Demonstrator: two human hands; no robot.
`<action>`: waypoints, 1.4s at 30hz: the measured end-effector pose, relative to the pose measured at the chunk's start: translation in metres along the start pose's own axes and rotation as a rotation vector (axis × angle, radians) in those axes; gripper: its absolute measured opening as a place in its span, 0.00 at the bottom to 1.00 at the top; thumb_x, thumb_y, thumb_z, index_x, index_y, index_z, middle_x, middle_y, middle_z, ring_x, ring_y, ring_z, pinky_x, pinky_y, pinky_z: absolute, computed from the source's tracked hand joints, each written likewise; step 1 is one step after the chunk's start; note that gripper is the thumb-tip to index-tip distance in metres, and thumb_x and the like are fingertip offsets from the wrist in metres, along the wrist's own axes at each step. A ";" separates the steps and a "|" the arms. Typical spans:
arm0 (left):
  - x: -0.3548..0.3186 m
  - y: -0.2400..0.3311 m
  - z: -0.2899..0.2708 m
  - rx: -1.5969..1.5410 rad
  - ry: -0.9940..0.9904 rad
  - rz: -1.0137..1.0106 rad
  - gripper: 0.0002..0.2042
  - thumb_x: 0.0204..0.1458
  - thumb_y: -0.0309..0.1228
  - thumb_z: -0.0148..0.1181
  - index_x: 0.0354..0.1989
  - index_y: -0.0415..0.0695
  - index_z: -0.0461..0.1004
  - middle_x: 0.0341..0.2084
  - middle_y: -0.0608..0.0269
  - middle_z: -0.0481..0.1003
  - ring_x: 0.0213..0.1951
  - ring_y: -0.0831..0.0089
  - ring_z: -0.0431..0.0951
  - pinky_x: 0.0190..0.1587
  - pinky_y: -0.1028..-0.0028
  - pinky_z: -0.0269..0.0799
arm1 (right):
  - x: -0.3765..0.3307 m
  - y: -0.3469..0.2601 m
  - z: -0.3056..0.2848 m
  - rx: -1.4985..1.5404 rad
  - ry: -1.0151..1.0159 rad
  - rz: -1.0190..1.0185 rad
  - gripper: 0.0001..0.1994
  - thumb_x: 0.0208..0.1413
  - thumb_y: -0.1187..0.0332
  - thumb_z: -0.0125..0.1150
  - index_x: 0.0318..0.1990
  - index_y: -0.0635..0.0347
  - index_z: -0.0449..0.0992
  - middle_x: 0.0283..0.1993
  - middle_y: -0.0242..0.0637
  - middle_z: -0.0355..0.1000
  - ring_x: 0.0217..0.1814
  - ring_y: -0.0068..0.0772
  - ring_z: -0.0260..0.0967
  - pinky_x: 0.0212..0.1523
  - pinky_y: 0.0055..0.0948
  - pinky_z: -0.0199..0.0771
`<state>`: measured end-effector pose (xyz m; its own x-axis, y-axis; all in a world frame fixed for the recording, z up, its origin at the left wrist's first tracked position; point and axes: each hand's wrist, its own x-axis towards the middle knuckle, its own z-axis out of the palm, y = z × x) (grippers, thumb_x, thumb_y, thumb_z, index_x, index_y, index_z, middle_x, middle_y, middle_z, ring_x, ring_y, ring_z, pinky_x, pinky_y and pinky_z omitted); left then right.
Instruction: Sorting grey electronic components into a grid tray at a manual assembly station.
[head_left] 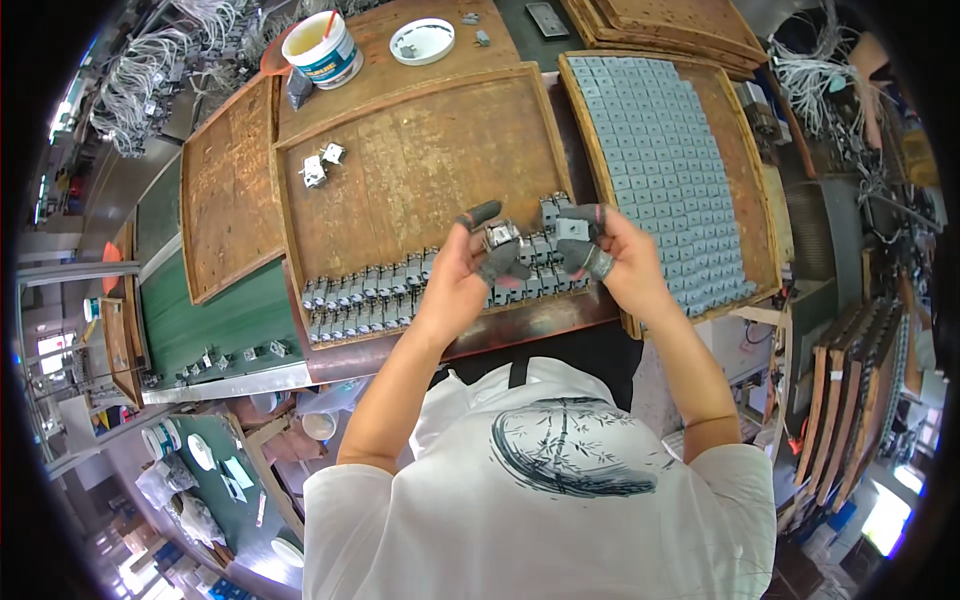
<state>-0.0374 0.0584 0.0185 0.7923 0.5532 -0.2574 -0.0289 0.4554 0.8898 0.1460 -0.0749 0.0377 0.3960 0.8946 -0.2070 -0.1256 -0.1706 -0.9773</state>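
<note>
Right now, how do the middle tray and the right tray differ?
Fill: the middle tray shows a broad stretch of bare wood; the right tray is mostly covered.
Layout: the middle tray's small metal parts line up mainly along its near edge; the right tray's flat gray blocks run from far end to near end.
Shared: both are wooden, with raised rims.

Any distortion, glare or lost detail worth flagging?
Head view: fisheye curvature bends the stacked boards at right, corners black; head view, lower right: a bright patch is blown out; head view, centre: fine detail on the metal part in the left hand is too small to judge.
</note>
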 end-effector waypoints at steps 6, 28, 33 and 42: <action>-0.010 -0.003 -0.003 0.250 -0.064 0.211 0.15 0.58 0.23 0.60 0.53 0.38 0.70 0.48 0.63 0.71 0.48 0.73 0.75 0.53 0.74 0.72 | -0.013 -0.016 0.004 -0.684 -0.018 -0.338 0.18 0.53 0.68 0.68 0.45 0.69 0.68 0.40 0.47 0.71 0.37 0.44 0.73 0.33 0.32 0.74; -0.001 -0.007 0.023 0.141 -0.130 0.143 0.18 0.55 0.13 0.51 0.54 0.37 0.71 0.47 0.63 0.70 0.50 0.73 0.73 0.53 0.74 0.71 | -0.016 -0.023 -0.010 -0.813 0.007 -0.533 0.15 0.38 0.82 0.61 0.39 0.67 0.73 0.33 0.44 0.66 0.34 0.52 0.68 0.33 0.41 0.70; 0.001 -0.002 0.040 0.377 -0.067 0.225 0.21 0.54 0.12 0.52 0.58 0.35 0.69 0.49 0.59 0.67 0.52 0.69 0.73 0.55 0.73 0.69 | -0.007 -0.013 -0.003 -1.026 0.099 -0.647 0.16 0.35 0.83 0.59 0.37 0.66 0.74 0.34 0.43 0.68 0.37 0.47 0.69 0.34 0.42 0.71; 0.010 -0.006 0.038 0.249 -0.072 0.159 0.27 0.53 0.12 0.51 0.64 0.38 0.64 0.52 0.59 0.66 0.55 0.69 0.70 0.56 0.73 0.68 | -0.008 0.009 0.000 -0.915 0.244 -0.662 0.16 0.34 0.86 0.57 0.37 0.69 0.73 0.36 0.46 0.69 0.36 0.51 0.70 0.35 0.42 0.73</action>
<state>-0.0061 0.0347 0.0246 0.8311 0.5492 -0.0876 -0.0131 0.1767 0.9842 0.1415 -0.0831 0.0310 0.3160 0.8340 0.4523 0.8389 -0.0229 -0.5438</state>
